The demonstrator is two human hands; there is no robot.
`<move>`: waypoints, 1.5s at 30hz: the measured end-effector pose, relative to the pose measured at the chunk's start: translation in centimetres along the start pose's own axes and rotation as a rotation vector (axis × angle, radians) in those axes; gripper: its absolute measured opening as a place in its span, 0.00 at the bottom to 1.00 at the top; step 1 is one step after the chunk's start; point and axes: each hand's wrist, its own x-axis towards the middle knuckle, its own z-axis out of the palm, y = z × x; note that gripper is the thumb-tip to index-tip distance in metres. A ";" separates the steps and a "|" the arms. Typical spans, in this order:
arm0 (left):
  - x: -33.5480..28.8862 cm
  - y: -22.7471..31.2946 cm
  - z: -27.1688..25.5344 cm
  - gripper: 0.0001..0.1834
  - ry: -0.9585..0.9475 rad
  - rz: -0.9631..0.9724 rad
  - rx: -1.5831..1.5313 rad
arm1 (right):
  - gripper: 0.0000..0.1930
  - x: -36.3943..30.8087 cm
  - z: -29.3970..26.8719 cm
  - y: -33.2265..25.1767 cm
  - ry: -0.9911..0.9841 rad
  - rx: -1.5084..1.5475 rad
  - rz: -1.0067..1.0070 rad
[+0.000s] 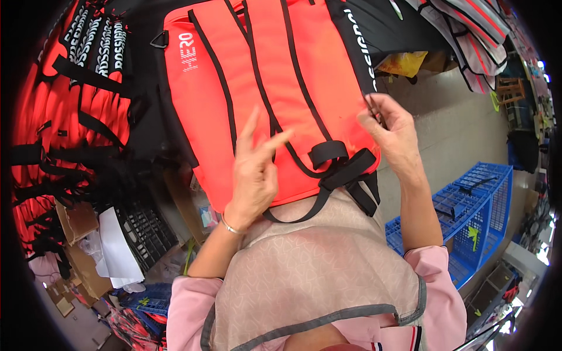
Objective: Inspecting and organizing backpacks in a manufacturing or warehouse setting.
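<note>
A bright orange-red backpack [193, 105] with black trim lies in front of me, its shoulder straps [272, 76] facing up. Over its lower part hovers my left hand [254, 175], slightly blurred, two fingers stretched out and holding nothing. At the bag's right edge, my right hand [398, 126] is closed around small dark thread snips [375, 111], partly hidden by the fingers. Black webbing and a looped strap end [328, 155] bunch at the bag's bottom, close to my body.
Several orange-red bags with black straps [93, 111] are stacked at the left. Grey pieces with red stripes [468, 35] hang at the upper right. A blue plastic crate [480, 216] stands on the floor to my right. Cardboard [82, 222] and white sheets [117, 248] lie lower left.
</note>
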 end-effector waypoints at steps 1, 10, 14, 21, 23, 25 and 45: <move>-1.0 -0.5 0.0 0.15 -0.032 -0.210 -0.094 | 0.15 -0.3 -0.1 0.2 -0.072 -0.022 0.096; -1.0 0.3 3.4 0.21 -0.262 -0.673 -1.013 | 0.05 -4.0 1.7 -1.3 -0.707 -0.056 0.069; 0.0 -0.5 3.1 0.23 -0.166 -0.575 -1.069 | 0.09 -5.8 0.3 -1.4 -0.951 -0.242 -0.089; 0.2 0.5 2.9 0.23 -0.061 -0.472 -1.100 | 0.06 -3.6 0.3 -2.6 -0.329 -0.090 0.190; 0.2 0.9 2.7 0.24 -0.073 -0.507 -1.092 | 0.07 -2.0 2.4 -1.9 -0.191 -0.085 0.148; 0.1 1.3 2.4 0.24 -0.076 -0.543 -1.086 | 0.08 -0.8 4.0 -1.3 -0.199 -0.005 0.144; -0.6 1.2 1.9 0.16 0.361 0.227 0.153 | 0.10 1.6 6.6 -0.9 -0.174 0.144 0.092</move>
